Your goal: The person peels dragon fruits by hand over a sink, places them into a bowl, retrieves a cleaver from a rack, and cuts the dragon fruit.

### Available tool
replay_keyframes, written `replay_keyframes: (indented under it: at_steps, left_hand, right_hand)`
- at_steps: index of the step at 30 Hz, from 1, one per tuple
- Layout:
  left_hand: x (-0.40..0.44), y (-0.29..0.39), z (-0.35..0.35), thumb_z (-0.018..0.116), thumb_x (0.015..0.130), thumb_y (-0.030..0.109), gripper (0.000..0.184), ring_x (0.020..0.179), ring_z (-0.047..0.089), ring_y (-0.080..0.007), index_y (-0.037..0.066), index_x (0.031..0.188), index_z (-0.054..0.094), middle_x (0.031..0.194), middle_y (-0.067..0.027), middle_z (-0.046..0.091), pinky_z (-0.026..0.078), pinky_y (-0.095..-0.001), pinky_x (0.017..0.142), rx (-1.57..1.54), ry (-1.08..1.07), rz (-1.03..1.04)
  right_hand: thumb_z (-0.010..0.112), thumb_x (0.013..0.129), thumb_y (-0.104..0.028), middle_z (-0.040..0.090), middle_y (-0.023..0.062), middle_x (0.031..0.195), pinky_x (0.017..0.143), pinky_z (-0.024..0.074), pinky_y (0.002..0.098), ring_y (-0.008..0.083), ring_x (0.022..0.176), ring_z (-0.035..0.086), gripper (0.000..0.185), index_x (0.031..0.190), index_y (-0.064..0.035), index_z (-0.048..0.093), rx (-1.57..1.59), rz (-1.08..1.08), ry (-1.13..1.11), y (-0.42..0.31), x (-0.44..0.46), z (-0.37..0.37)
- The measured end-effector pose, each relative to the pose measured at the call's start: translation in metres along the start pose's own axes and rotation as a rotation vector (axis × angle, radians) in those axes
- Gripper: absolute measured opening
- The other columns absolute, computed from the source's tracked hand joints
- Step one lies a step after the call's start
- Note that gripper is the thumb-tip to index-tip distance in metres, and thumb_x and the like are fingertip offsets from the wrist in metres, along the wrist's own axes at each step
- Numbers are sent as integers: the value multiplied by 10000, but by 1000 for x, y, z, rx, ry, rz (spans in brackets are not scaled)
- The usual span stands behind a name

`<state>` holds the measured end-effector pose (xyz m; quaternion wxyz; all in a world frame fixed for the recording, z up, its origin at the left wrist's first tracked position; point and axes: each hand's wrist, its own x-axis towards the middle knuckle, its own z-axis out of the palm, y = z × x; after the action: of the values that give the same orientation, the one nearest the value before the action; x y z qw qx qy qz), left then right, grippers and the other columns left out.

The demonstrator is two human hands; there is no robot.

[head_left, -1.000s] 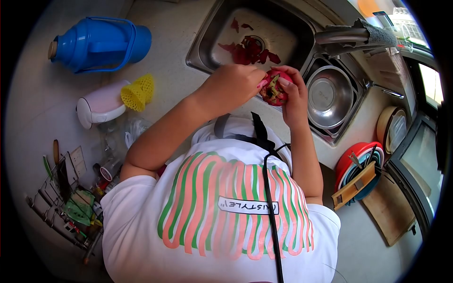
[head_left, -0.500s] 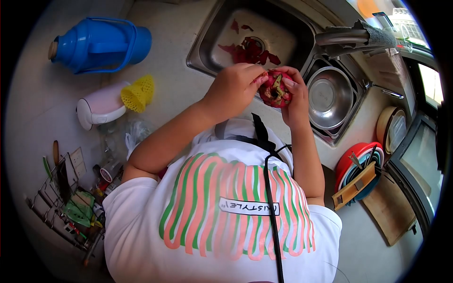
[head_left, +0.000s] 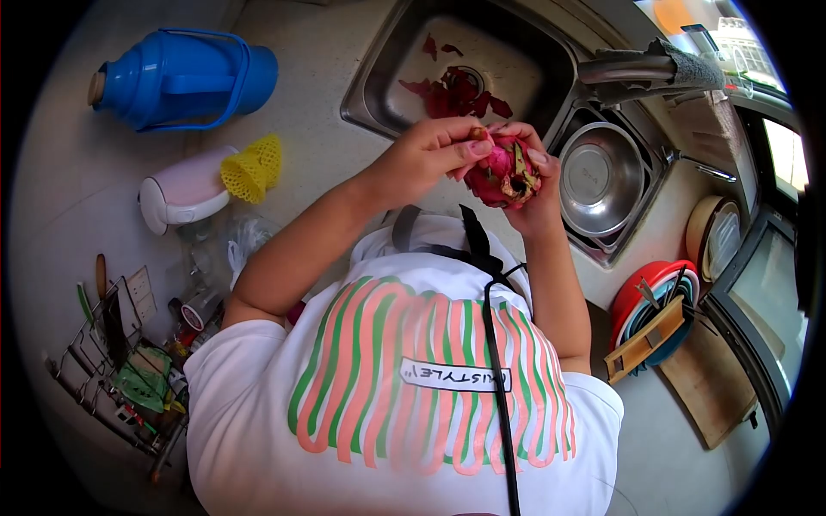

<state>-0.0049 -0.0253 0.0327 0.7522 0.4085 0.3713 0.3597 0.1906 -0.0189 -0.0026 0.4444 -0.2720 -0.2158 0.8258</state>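
My right hand (head_left: 540, 196) is wrapped round the right side of a red dragon fruit (head_left: 508, 187), over the near edge of the sink. Green-tipped scales and a dark end of the fruit face up. At the fruit's upper left, my left hand (head_left: 422, 159) pinches a bit of red skin between thumb and fingertips. Pieces of red peel (head_left: 452, 93) lie around the drain in the sink basin (head_left: 379, 82), beyond my hands. The fruit's far side is hidden by my fingers.
A steel bowl (head_left: 598, 176) sits right of my hands, below the cloth-wrapped faucet (head_left: 632, 69). Leftward are a blue thermos (head_left: 194, 82), a pink kettle (head_left: 185, 189) with yellow netting (head_left: 251, 169), and a rack (head_left: 107, 370). Basins (head_left: 637, 288) stand at right.
The dragon fruit has tilted and shifted slightly towards my body in my right hand. My left hand has come back against its upper left side, pinching the skin.
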Motion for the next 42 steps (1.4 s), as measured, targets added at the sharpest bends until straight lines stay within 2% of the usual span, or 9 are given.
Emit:
replay_keyframes:
  at_steps: [7,14,18,19,22,24,27,32,42]
  left_hand:
    - [10,-4,-9,429,1061,233,227,665,439,-110,83,914,516,760,-12,534,389,-237,665,-699,68,158]
    - [11,2,-21,516,1034,180,212,684,473,-51,65,872,589,749,-5,566,387,-224,604,338,408,-87]
    - [20,-35,-32,539,1015,153,335,1035,637,-157,30,1323,582,1177,-135,659,502,-236,843,204,350,59]
    - [19,-39,-32,528,1024,207,489,1275,531,-219,82,1485,423,1405,-160,526,458,-297,1003,262,303,41]
    - [7,-26,-4,523,1030,294,562,1359,434,-223,120,1531,335,1491,-155,422,410,-336,1059,49,308,-39]
    - [-1,-30,11,700,927,376,778,1295,469,-201,44,1504,299,1383,-122,481,416,-345,1067,-25,254,53]
    - [-10,-41,21,879,725,127,922,1316,464,-251,142,1464,328,1437,-127,424,467,-388,1060,294,313,224]
    - [-39,-34,-5,886,674,97,820,1255,523,-300,161,1378,471,1391,-124,460,497,-375,1015,625,447,349]
    - [-47,-13,3,886,600,79,827,1174,502,-346,231,1341,551,1328,-99,488,485,-441,961,1047,493,562]
  right_hand:
    - [466,922,-402,580,151,1227,911,519,509,353,1162,573,420,1178,-78,542,359,57,-99,3,-3,-11]
    - [489,943,-333,580,122,1276,966,520,445,278,1190,579,369,1224,-95,515,113,22,148,-3,-1,-6]
    - [478,944,-394,546,108,1354,1025,483,474,270,1269,535,523,1360,-79,461,-65,25,195,3,0,-4]
    - [469,957,-365,541,107,1361,1045,466,454,259,1270,534,527,1394,-73,441,-43,22,192,2,-1,2]
    - [451,979,-358,544,106,1354,1059,451,445,254,1274,528,501,1392,-75,443,-56,-17,240,10,1,6]
    - [469,988,-326,540,102,1338,1046,456,390,230,1243,535,453,1367,-78,461,-10,-28,213,14,2,11]
    - [472,1003,-327,518,97,1347,1046,446,361,211,1240,528,437,1364,-81,462,-117,-27,189,21,-1,33]
    - [433,1011,-331,468,133,1420,1072,428,396,235,1322,471,548,1482,-65,344,-712,-24,122,13,-12,55]
    - [383,987,-113,472,151,1386,975,536,399,241,1194,561,538,1507,-19,286,-670,202,25,-10,-34,73]
